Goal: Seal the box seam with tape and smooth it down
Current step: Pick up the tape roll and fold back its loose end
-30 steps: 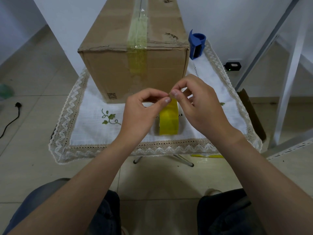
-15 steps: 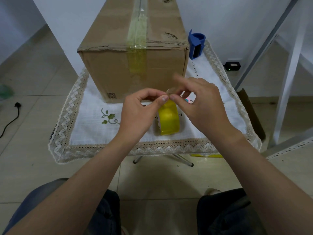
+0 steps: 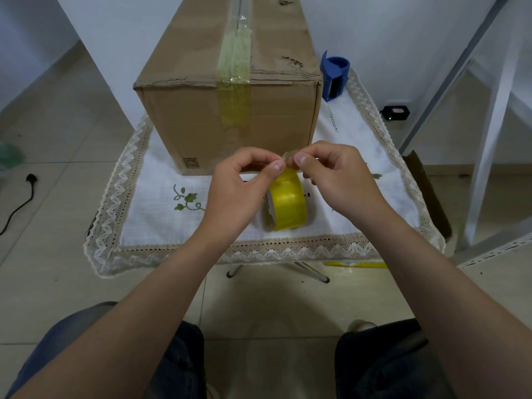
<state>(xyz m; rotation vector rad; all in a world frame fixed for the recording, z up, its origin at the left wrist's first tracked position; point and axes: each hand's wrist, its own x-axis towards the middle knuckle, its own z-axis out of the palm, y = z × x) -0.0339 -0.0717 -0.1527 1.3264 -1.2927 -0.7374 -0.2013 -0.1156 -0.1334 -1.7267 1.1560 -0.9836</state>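
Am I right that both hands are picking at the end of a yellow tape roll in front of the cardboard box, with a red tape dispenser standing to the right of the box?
Not quite: the tape dispenser is blue, not red, as the head view shows. The rest holds: the left hand and right hand pick at the end of the yellow tape roll in front of the cardboard box.

A home room: tiled floor point(image 3: 57, 156), lace-edged embroidered tablecloth point(image 3: 161, 226) on a small folding table.
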